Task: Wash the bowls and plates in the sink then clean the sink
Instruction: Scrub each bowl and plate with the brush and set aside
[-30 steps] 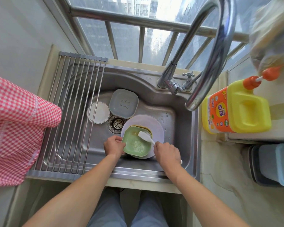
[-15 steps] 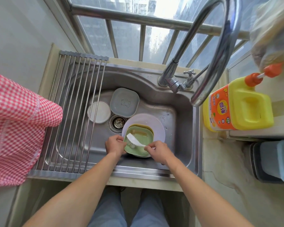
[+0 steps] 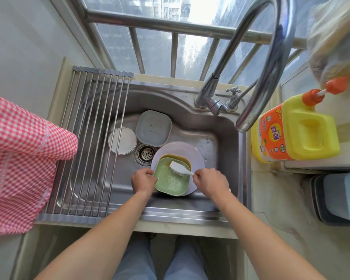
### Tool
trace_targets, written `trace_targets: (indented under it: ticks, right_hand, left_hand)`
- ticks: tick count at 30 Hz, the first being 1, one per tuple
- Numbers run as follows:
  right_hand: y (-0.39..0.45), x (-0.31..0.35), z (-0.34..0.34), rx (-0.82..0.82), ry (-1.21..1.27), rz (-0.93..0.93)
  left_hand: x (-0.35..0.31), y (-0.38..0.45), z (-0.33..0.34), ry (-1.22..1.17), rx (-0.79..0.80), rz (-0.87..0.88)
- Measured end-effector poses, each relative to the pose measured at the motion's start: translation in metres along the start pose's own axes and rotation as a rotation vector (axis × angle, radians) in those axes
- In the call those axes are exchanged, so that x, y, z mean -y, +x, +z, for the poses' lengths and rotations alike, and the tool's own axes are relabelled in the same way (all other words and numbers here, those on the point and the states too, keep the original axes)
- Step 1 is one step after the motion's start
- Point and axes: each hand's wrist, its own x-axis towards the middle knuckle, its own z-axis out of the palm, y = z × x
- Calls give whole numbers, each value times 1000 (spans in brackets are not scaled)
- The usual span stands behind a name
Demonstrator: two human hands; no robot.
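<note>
While the sink (image 3: 226, 126) holds every dish, I keep the green bowl (image 3: 171, 181) on the plate (image 3: 197, 156) near the drain, so suds drain off. My left hand (image 3: 142, 179) grips its rim to steady it; right hand (image 3: 207, 181), fingers curled on the brush (image 3: 179, 167), scrubs inside.

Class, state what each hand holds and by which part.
Left hand grips the green bowl by its left rim; right hand holds the white brush by its handle.

A yellow detergent bottle (image 3: 295, 130) stands right of the faucet (image 3: 267, 57); a red checked cloth (image 3: 22, 158) hangs left
</note>
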Motion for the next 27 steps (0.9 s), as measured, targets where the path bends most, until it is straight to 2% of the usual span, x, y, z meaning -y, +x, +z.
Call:
trace_targets:
  ticks: [6,12,21,27]
  right_hand:
    - [-4,33,29,-55,-108,-112]
    - [-21,4,26,-54,-306,-105]
    - [-4,32,28,28,-239,-171]
    - [-17,-4,18,4,-329,-140]
  left_hand:
    - [0,0,-2,-52,16,-26]
    - [1,0,-1,-63,4,-42]
    - [-1,-1,-1,-22,2,-21]
    - [-9,-10,-2,-39,-10,-12]
